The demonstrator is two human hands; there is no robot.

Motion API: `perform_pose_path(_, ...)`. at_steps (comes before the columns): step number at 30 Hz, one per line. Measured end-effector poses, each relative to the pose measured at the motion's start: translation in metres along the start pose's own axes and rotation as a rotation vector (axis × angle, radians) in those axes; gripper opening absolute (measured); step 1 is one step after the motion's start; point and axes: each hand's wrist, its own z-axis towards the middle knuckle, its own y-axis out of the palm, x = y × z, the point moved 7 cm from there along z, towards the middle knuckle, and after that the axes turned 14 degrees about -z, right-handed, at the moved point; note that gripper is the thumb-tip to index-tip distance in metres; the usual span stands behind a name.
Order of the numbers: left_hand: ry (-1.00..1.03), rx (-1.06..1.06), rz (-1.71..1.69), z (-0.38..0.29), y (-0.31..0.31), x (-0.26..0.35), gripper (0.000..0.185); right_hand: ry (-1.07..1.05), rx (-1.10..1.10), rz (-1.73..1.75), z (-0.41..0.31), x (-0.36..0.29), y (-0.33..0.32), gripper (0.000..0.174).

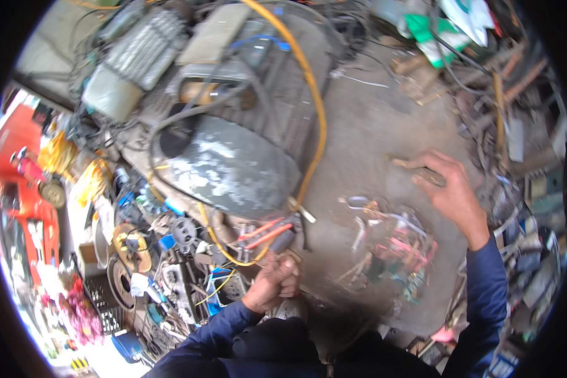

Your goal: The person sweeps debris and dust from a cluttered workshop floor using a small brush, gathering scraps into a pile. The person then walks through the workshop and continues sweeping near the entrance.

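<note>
My right hand (456,193) is raised over the concrete floor at the right, with a small worn brownish piece (429,176) held between its thumb and fingers. Blur hides what that piece is. Close in front of my body, my left hand (275,282) is curled into a fist, and nothing shows in it. Just beyond its knuckles lie a tool with red-orange handles (267,235) and a dark grey grip (282,241). Past them rests a large grey rounded panel (229,167) with flaking paint.
A yellow hose (317,108) loops over the panel and down towards my left hand. Pink and green scraps (408,255) lie on the floor (359,127). Mixed metal parts (184,231) crowd the left; wood and cables (491,94) line the right. A black crate (105,302) stands lower left.
</note>
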Motion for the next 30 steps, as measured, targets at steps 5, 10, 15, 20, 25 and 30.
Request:
perform_pose_path(5,-0.026,0.051,0.005,0.003,0.001,-0.012,0.027,-0.028,0.025,0.082,0.036,-0.006,0.052,0.032)
perform_pose_path(10,0.008,-0.040,0.053,0.001,-0.001,-0.008,0.031,0.036,-0.263,0.058,0.000,-0.007,0.051,0.027)
perform_pose_path(15,0.018,-0.056,0.074,0.002,0.004,-0.008,0.033,0.007,-0.314,0.098,0.029,-0.013,0.062,0.025)
perform_pose_path(20,0.069,-0.032,0.054,-0.003,0.006,-0.001,0.033,-0.080,-0.371,0.119,0.024,-0.031,0.084,0.031)
perform_pose_path(25,0.026,-0.007,-0.120,-0.012,-0.001,0.007,0.024,-0.019,-0.297,0.358,0.004,-0.036,0.064,0.024)
perform_pose_path(30,-0.031,0.003,-0.210,-0.009,0.001,0.003,0.030,-0.125,-0.089,0.215,0.031,-0.043,0.064,0.023)
